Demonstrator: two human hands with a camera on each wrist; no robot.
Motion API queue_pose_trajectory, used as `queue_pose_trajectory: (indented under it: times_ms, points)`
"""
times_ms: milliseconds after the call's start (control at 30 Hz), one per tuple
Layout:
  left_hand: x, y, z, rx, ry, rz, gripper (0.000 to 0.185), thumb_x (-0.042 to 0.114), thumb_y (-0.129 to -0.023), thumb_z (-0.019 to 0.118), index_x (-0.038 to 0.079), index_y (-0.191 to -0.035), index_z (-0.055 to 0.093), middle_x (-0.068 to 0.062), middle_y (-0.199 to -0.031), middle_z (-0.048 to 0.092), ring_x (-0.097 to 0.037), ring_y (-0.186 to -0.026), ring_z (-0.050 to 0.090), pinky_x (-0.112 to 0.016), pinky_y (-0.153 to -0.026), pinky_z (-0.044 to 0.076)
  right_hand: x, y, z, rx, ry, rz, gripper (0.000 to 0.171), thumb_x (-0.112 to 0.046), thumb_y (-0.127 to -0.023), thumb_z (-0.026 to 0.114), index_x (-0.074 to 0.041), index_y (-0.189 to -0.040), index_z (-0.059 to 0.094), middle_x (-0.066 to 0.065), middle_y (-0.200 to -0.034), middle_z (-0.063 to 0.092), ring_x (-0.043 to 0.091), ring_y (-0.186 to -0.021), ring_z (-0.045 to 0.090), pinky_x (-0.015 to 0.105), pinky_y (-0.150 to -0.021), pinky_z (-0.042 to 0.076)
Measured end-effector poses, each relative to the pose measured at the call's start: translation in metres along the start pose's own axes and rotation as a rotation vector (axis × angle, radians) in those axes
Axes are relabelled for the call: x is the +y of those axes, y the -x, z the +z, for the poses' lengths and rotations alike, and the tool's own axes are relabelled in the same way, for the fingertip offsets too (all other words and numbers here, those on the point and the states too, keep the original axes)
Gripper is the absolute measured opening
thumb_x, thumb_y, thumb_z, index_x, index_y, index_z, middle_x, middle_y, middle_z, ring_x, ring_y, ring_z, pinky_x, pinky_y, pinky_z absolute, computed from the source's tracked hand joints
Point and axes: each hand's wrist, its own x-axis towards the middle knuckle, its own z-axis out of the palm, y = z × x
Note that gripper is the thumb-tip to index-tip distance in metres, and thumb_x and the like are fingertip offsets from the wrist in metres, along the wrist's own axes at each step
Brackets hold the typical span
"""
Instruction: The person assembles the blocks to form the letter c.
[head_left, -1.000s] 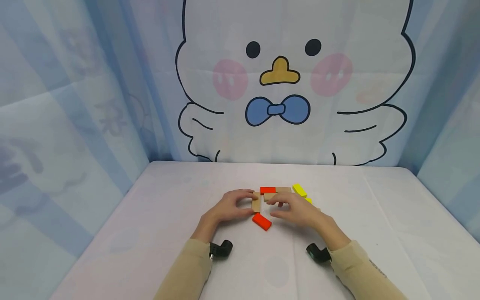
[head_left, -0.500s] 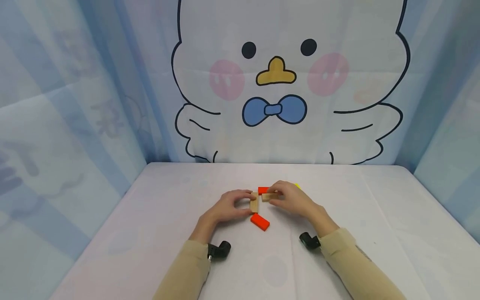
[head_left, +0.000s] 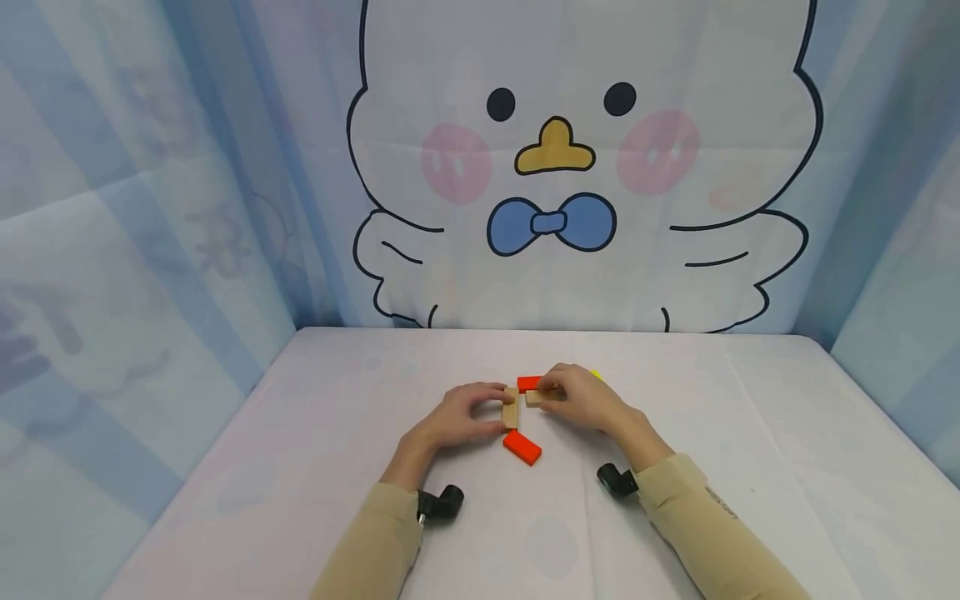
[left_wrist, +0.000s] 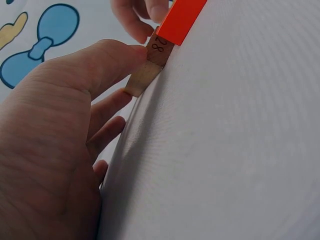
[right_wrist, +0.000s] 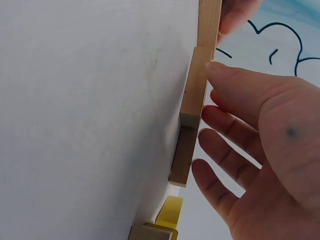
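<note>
Small wooden and red blocks lie together mid-table. My left hand (head_left: 453,417) holds an upright-running wooden block (head_left: 511,417) between thumb and fingers; the left wrist view shows number marks on this block (left_wrist: 158,50). A red block (head_left: 522,447) lies slanted at its near end. To the right, my right hand (head_left: 588,400) pinches a crosswise wooden block (head_left: 533,398), partly covered by the fingers. Behind that block lies another red block (head_left: 528,383). In the right wrist view, the thumb touches the edge of the wooden block (right_wrist: 195,87), with a further wooden block (right_wrist: 184,155) past it.
A yellow block (head_left: 597,374) peeks out behind the right hand. The right wrist view also shows a yellow block (right_wrist: 170,212) beside a wooden block's end (right_wrist: 150,233). The white-covered table (head_left: 360,533) meets a curtain printed with a cartoon bird at its back edge.
The right hand has moved left and away from me onto the crosswise wooden block, covering most of the yellow blocks. The left hand stays on its wooden block.
</note>
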Motion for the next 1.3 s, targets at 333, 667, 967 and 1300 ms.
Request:
queue_pose_trajectory:
  times_ms: [333,667,967,1300]
  points:
    - [-0.001,0.000,0.000,0.005,-0.003,0.009,0.043,0.030,-0.091,0.072,0.021,-0.133,0.067,-0.001,-0.149,0.052,-0.026,-0.141,0.041,-0.054,-0.116,0.027,-0.001,-0.001,0.001,-0.010,0.044,-0.021,0.020,-0.006,-0.090,0.076,-0.002,-0.110,0.075,0.004,-0.103,0.069,0.026,-0.101,0.062,0.043,-0.095,0.052]
    - [-0.003,0.001,0.001,0.008,-0.001,0.027,0.043,0.029,-0.091,0.072,0.019,-0.132,0.068,-0.002,-0.148,0.053,-0.027,-0.139,0.042,-0.055,-0.116,0.026,-0.001,0.003,0.001,-0.042,0.058,-0.038,0.020,-0.005,-0.089,0.076,-0.003,-0.109,0.077,0.003,-0.103,0.071,0.026,-0.102,0.063,0.043,-0.096,0.052]
    - [-0.002,0.000,0.002,0.004,-0.007,-0.020,0.044,0.033,-0.091,0.073,0.023,-0.133,0.067,0.002,-0.148,0.052,-0.025,-0.141,0.039,-0.054,-0.117,0.025,-0.001,0.016,-0.007,-0.090,0.044,-0.026,0.017,-0.007,-0.088,0.078,-0.007,-0.105,0.078,-0.001,-0.102,0.071,0.023,-0.100,0.063,0.044,-0.094,0.053]
    - [-0.002,-0.001,0.002,0.007,-0.015,-0.018,0.044,0.033,-0.092,0.073,0.023,-0.134,0.067,0.002,-0.148,0.052,-0.024,-0.141,0.039,-0.053,-0.117,0.025,-0.003,0.033,-0.013,-0.147,0.010,-0.015,0.018,-0.007,-0.086,0.079,-0.007,-0.104,0.078,-0.003,-0.098,0.070,0.017,-0.091,0.062,0.043,-0.090,0.054]
